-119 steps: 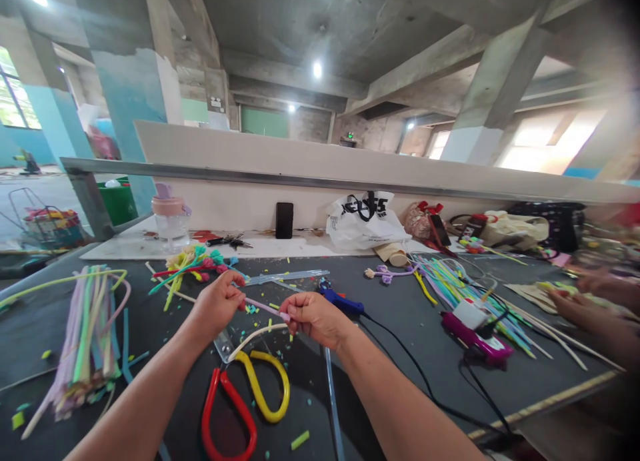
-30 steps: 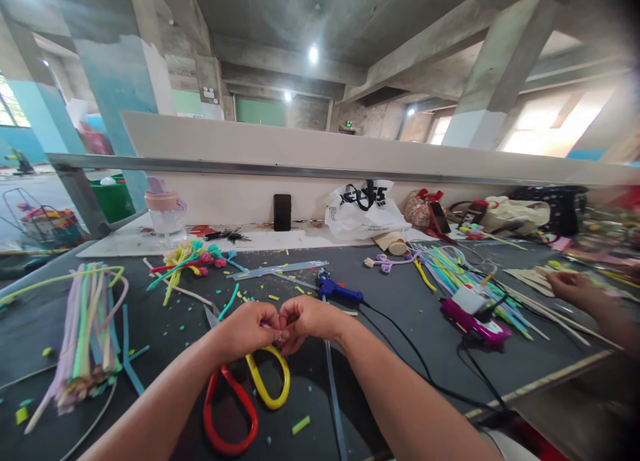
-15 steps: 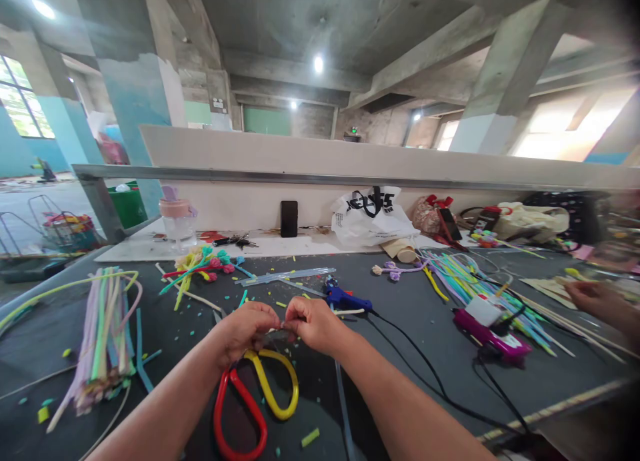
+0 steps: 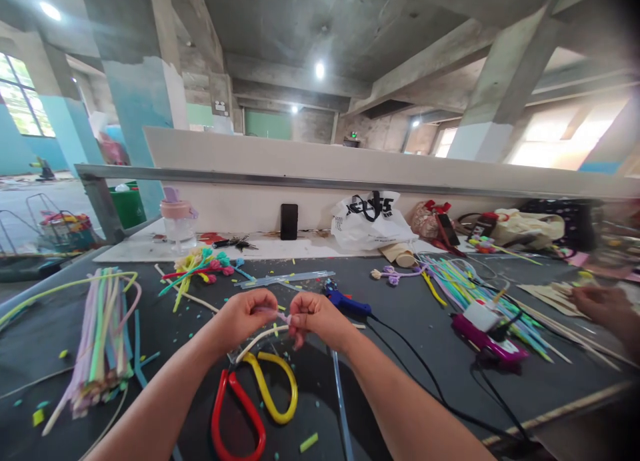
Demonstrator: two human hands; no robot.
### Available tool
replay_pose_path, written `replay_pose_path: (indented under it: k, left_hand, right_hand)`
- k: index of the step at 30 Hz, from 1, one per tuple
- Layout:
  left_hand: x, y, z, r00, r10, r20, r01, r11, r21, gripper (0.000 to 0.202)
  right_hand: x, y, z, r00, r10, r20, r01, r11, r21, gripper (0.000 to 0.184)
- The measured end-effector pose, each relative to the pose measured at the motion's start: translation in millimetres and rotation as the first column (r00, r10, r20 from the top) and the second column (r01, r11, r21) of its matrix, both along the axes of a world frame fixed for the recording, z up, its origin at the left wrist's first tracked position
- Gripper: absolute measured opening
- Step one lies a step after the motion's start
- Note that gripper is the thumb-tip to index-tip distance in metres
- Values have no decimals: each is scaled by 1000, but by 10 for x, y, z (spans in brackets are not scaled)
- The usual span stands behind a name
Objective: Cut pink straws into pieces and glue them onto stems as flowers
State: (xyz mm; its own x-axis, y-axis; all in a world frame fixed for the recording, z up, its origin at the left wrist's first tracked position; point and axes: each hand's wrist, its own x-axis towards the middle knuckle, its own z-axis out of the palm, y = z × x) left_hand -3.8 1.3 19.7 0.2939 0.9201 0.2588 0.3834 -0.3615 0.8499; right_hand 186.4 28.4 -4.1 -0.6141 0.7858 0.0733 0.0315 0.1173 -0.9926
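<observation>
Pink strip [image 4: 283, 317] ran sideways between our left hand [image 4: 247, 316] and right hand [image 4: 320, 322], dipping slightly rightward, and we held it pinched in both.

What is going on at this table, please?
A person's left hand and right hand hold a small pale purple piece between them. Nearer the wearer lie scissors with red and yellow handles. A blue glue gun lies just past the right hand, and a bundle of pastel strips at the left. Another person's hand shows at the right.
</observation>
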Motion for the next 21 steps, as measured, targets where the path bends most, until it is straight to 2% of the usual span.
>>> replay_pose_path:
  k: [3,5,8,10,11,13,14,16,18,21]
  left_hand:
    - [-40,-12,30,982,20,-187,36,956,291,10]
    - [-58,-18,12,951,58,-305,62,928,368,17]
    - [-37,-39,-44,893,61,-445,102,937,333,19]
    - [5,-61,-71,902,-38,-430,149,962,228,16]
    - [27,-70,-77,924,-108,-367,172,974,145,14]
    - [58,-79,-72,977,-190,-92,183,980,-80,13]
    - [64,-77,-64,980,-172,101,191,956,-223,15]
    - [55,-60,-45,907,-38,418,251,847,-468,15]
    - [26,-35,-33,841,61,538,319,748,-582,15]
    - [-25,-5,-42,853,61,518,326,712,-622,17]
  right_hand:
    - [5,10,7,999,-26,-32,25,1000,-11,33]
    - [-2,12,3,998,-53,-40,53,999,6,32]
    - [-25,9,-24,993,-116,-37,118,990,78,24]
    - [-37,-1,-48,989,-150,-19,151,977,153,15]
    - [-40,-9,-56,987,-159,-8,158,968,194,11]
    - [-36,-31,-57,985,-174,5,166,948,272,7]
    - [-29,-44,-49,983,-183,5,173,937,305,7]
    - [-11,-67,-22,979,-203,-4,192,917,349,8]
    - [6,-80,6,975,-220,-11,209,906,368,8]
    - [16,-72,21,974,-225,-7,213,913,348,9]
